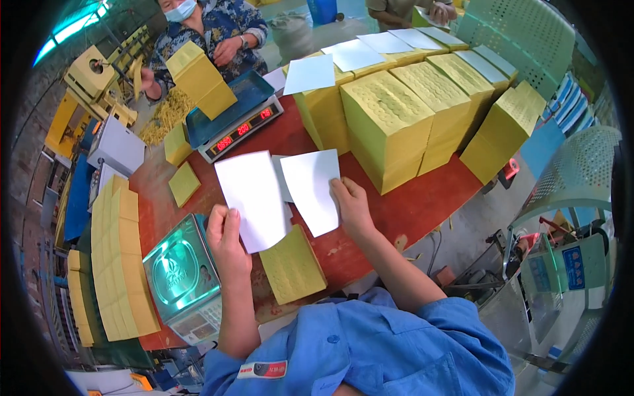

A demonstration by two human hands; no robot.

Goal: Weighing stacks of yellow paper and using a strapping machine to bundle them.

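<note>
My left hand [228, 241] pinches a white paper sheet [251, 195] by its lower left edge, thumb on top. A second white sheet [312, 195] is gripped at its right edge by my right hand [352, 206]. Both sheets are held up side by side over the red table [403, 221]. Part of another pale sheet [282, 173] shows between them. Beneath lies a stack of yellow, embossed paper [292, 267], its far end hidden by the sheets. Left of my left forearm sits a square scale with a shiny metal plate [178, 274].
Tall yellow paper stacks [386, 132] stand far right, several topped with white sheets [356, 54]. A digital scale [241, 125] bears a yellow stack [198, 76]. Behind it, a masked person [221, 33] stands. Yellow bundles [122, 257] line the left edge. A perforated metal chair [571, 165] stands right.
</note>
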